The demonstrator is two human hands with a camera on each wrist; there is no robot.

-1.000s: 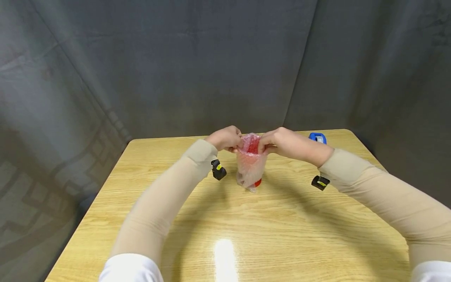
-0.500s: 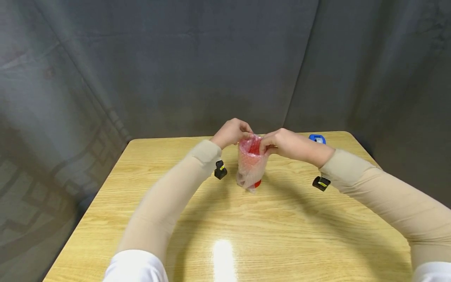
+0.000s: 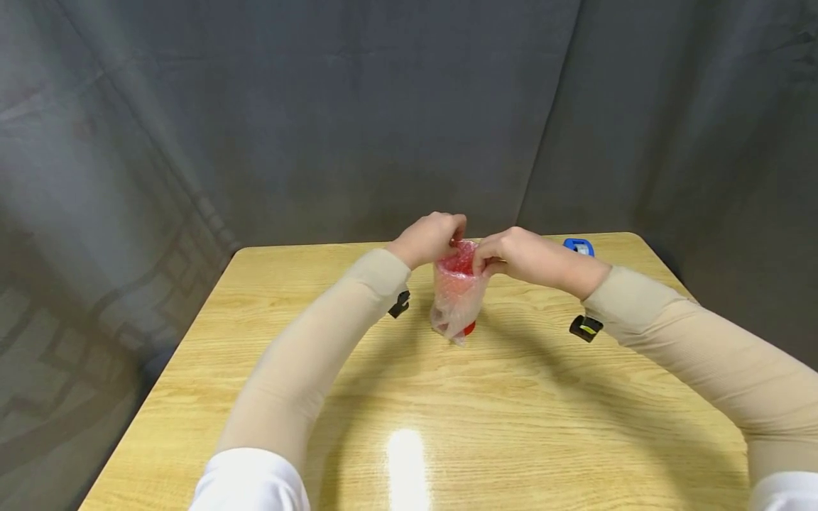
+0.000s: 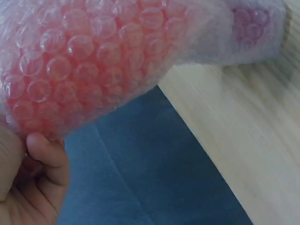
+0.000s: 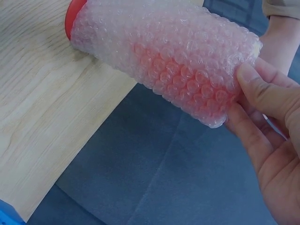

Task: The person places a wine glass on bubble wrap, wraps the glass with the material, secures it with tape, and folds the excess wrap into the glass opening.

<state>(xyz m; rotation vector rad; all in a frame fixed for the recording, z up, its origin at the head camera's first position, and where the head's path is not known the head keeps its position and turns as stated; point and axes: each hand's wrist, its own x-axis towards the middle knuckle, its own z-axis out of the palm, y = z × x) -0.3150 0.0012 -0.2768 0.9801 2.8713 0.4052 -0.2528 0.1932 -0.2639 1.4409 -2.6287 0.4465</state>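
A sheet of bubble wrap (image 3: 459,301) stands upright on the table as a tube round a red thing, whose kind I cannot tell. Its red lower end (image 3: 469,328) peeks out at the bottom, and the same red end (image 5: 74,19) shows in the right wrist view. At the far left of the tube's top, my left hand (image 3: 431,238) pinches the wrap's edge. In the left wrist view the curled fingers (image 4: 47,154) meet the wrap (image 4: 93,61). My right hand (image 3: 520,259) pinches the right rim between thumb (image 5: 262,91) and fingers.
A blue object, perhaps a tape dispenser (image 3: 579,246), lies at the table's back right, partly behind the right forearm. The wooden table (image 3: 511,426) ends just beyond the hands, at a grey curtain (image 3: 383,128).
My left hand has moved from the tube's left side up and right round to its back left rim. The right hand keeps its grip on the right rim, nearly still.
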